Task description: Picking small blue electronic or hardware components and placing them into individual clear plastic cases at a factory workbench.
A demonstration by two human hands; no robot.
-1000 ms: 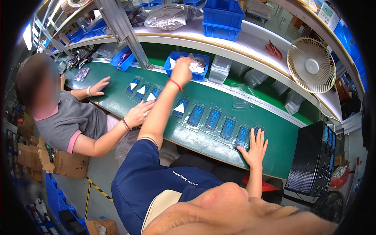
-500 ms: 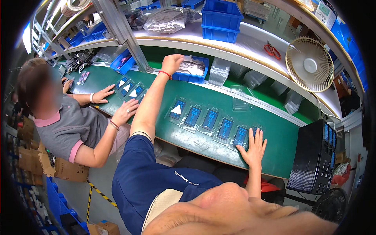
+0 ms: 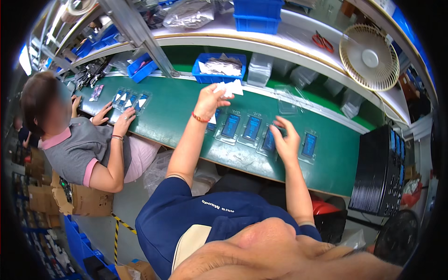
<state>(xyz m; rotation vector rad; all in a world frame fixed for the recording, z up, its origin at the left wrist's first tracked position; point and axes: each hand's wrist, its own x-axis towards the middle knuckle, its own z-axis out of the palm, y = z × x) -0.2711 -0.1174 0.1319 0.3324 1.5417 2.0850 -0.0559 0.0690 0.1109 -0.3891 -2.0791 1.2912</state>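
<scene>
My left hand (image 3: 212, 101) is raised over the green bench, its fingers closed on a bunch of white paper pieces (image 3: 231, 87) with pointed corners. A row of clear plastic trays lies below, each with a flat blue, phone-like rectangle. The leftmost blue rectangle (image 3: 215, 116) bears a white piece and is partly hidden by my left wrist. To its right are a second rectangle (image 3: 231, 126) and a third (image 3: 252, 127). My right hand (image 3: 288, 142) hovers with fingers apart and curved beside another rectangle (image 3: 269, 141). The rightmost rectangle (image 3: 309, 143) lies beyond it; the hand may cover one more.
A blue bin (image 3: 198, 74) of white pieces stands behind my left hand, beside stacked clear trays (image 3: 260, 70). At left, a co-worker's hands (image 3: 123, 122) rest near similar trays. A black rack (image 3: 375, 177) borders the right end; a fan (image 3: 370, 58) and red scissors (image 3: 322, 42) occupy the shelf.
My left hand has come back from the bin with white paper pieces in it. My right hand has lifted off the rightmost trays and moved left. The co-worker's hands have shifted left.
</scene>
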